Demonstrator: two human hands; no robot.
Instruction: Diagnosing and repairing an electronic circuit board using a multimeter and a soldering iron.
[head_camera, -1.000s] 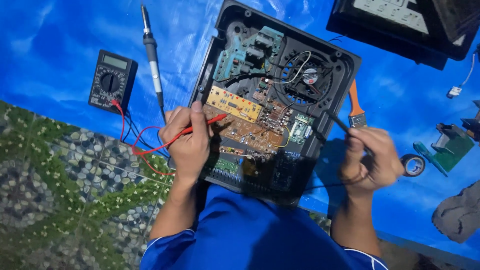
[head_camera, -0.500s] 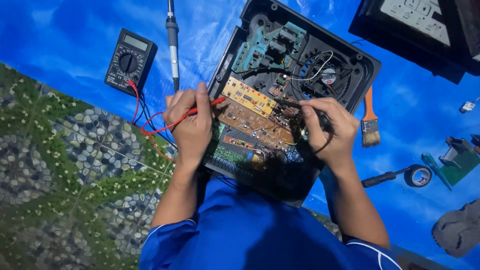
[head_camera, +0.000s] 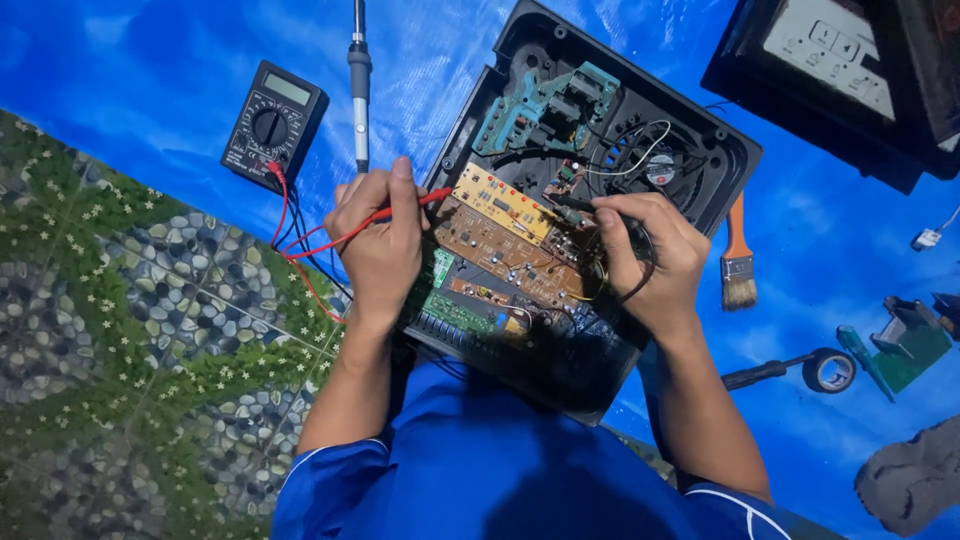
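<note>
Red wire runs from the black multimeter (head_camera: 273, 125) across the blue tarp (head_camera: 150, 60) to the red probe (head_camera: 400, 207), which the left hand (head_camera: 378, 245) pinches between thumb and curled fingers (head_camera: 362, 195). The fingers are pressed close together around the probe's shaft, and its tip rests at the left edge of the yellow circuit board (head_camera: 500, 200). The right hand (head_camera: 650, 260) grips the black probe (head_camera: 580, 212) the same way: its fingers are folded tight about the handle, with the tip pointing left onto the boards near the middle of the open appliance housing (head_camera: 720, 165). A black lead loops around the back of that hand.

Both hands lie over the housing, which sits on the tarp just in front of the person's blue-clad lap. Inside it, a brown circuit board (head_camera: 490, 245) lies directly below the yellow one, a teal-green board (head_camera: 545, 105) sits towards the far end, and a small round fan (head_camera: 658, 168) is at the right.

On the tarp, a soldering iron (head_camera: 359, 80) lies between the multimeter and the housing. An orange-handled brush (head_camera: 738, 255) lies just right of the housing, and a roll of black tape (head_camera: 828, 370) sits further right. A patterned pebble-and-leaf mat (head_camera: 120, 350) covers the floor at the left.
</note>
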